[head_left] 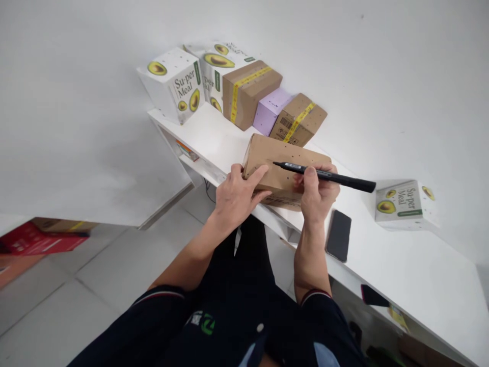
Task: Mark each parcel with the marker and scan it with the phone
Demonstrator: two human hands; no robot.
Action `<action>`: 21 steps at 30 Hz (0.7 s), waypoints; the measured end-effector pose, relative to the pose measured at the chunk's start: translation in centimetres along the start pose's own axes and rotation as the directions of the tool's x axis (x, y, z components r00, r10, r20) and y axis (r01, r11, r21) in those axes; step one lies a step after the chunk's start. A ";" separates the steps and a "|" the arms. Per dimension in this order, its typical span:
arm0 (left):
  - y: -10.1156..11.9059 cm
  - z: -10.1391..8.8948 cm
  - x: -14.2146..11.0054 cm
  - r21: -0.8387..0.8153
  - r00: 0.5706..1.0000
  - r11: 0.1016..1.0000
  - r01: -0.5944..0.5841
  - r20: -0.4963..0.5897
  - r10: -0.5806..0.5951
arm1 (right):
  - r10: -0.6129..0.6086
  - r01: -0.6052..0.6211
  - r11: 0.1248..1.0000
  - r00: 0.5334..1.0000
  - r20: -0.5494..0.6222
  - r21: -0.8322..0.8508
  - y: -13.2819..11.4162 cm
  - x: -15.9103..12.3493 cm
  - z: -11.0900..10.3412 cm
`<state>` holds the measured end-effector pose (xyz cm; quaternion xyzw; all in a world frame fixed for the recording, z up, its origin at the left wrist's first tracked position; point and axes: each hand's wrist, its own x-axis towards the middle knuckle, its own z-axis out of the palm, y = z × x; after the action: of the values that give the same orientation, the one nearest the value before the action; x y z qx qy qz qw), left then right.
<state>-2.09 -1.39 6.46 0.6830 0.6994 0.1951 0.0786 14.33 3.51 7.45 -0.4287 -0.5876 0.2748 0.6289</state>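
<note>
A brown cardboard box (280,163) with small holes lies on the white table (401,265) in front of me. My left hand (235,196) rests on its near left corner, fingers closed around the edge and the thumb lying on top. My right hand (319,191) is closed on a black marker pen (324,175), held nearly level above the box's top with its tip pointing left over the cardboard.
A black phone (338,235) lies on the table right of my hand. A white avocado-printed box (405,204) sits farther right. At the back stand two more avocado boxes (173,84), two taped brown boxes (248,92) and a purple box (270,108). Red and brown boxes (42,237) lie on the floor at left.
</note>
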 end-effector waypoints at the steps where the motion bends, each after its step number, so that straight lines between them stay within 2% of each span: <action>1: 0.0 0.1 0.0 -0.004 1.000 1.000 0.000 -0.002 0.000 | 0.001 -0.001 1.000 1.000 0.019 -0.028 -0.1 -0.1 0.1; 8: -0.1 0.3 0.1 -0.017 1.000 1.000 0.003 -0.007 -0.003 | 0.032 -0.013 0.990 0.990 0.136 -0.141 0.1 -0.2 0.2; 16: -0.2 0.4 0.0 -0.021 0.999 1.000 -0.012 -0.030 0.012 | 0.019 0.000 0.990 0.990 0.136 -0.141 0.1 -0.2 0.1; 18: -0.2 0.4 -0.1 -0.012 1.000 1.000 -0.005 -0.025 0.004 | 0.005 0.008 0.990 0.996 0.090 -0.138 0.0 -0.3 0.2; 21: 0.0 0.2 0.0 0.000 1.000 1.000 0.015 -0.012 -0.015 | -0.051 0.041 0.990 0.997 -0.065 -0.136 -0.4 -0.6 0.1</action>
<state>-1.97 -1.37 6.28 0.6765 0.7051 0.1985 0.0758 14.11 2.78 7.48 -0.4656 -0.5927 0.2052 0.6244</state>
